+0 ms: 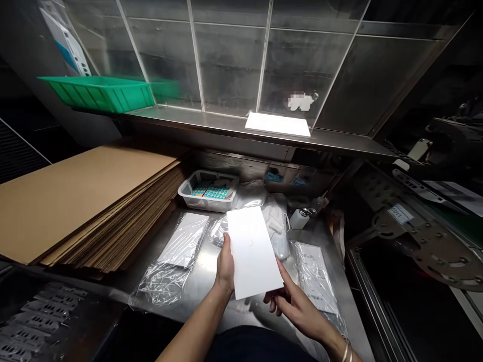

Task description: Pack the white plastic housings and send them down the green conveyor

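Note:
A flat white rectangular panel point(253, 254) with a small curved mark near its middle is held tilted above the metal table. My left hand point(225, 266) grips its left edge, thumb along the side and the other fingers hidden behind. At the lower right corner, my right hand point(296, 304) has its index finger along the edge and the other fingers curled beneath. To the left lies a white panel in clear plastic wrap point(184, 239). Another plastic-wrapped white piece with small cutouts point(316, 276) rests on the right, close to my right hand.
A tall stack of brown cardboard sheets point(86, 186) fills the left. Behind the panel stand a white plastic basket point(207, 203) with blue-dotted sheets and a small white bottle point(299, 219). The shelf point(204, 119) carries a green tray point(109, 95) and a white slab point(277, 124). Machinery point(426, 236) borders the right.

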`<state>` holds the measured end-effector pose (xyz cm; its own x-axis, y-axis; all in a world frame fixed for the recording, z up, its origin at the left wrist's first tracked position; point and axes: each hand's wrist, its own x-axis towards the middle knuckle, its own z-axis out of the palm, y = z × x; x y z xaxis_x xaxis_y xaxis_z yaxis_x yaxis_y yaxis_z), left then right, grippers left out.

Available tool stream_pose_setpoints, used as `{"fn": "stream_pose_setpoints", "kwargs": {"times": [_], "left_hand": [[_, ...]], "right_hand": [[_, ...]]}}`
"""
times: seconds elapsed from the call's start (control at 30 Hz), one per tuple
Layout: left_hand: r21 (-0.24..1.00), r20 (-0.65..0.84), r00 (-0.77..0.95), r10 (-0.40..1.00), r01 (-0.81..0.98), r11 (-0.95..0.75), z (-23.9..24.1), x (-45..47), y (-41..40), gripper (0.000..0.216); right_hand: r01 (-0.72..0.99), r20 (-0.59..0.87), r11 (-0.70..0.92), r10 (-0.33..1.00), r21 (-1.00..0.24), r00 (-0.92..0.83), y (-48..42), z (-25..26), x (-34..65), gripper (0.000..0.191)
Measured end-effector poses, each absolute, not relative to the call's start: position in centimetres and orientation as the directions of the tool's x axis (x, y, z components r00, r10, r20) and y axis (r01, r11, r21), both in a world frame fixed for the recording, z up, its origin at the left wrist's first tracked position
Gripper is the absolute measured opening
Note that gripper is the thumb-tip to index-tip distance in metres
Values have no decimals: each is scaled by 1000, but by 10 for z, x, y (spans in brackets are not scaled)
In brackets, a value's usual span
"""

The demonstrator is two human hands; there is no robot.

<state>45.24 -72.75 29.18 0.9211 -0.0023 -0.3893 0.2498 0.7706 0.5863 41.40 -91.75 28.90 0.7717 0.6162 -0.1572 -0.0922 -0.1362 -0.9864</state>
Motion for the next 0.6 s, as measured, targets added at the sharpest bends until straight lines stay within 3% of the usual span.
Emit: {"fn": "stream_pose_setpoints", "kwargs": {"times": [0.4,0.5,0.6], "left_hand": [[636,-396,918,25,254,728,288,459,-725,68],[671,-390,919,61,238,702,298,452,-732,68],[845,-217,974,-72,224,485,313,437,-750,74]], "right_hand": [[-137,-157,-79,588,-987,794,-922,290,419,84],[-310,-232,99,465,-945,855,-914,283,427,77],[-426,-355,311,260,-850,898,-897,266,436,64]]}}
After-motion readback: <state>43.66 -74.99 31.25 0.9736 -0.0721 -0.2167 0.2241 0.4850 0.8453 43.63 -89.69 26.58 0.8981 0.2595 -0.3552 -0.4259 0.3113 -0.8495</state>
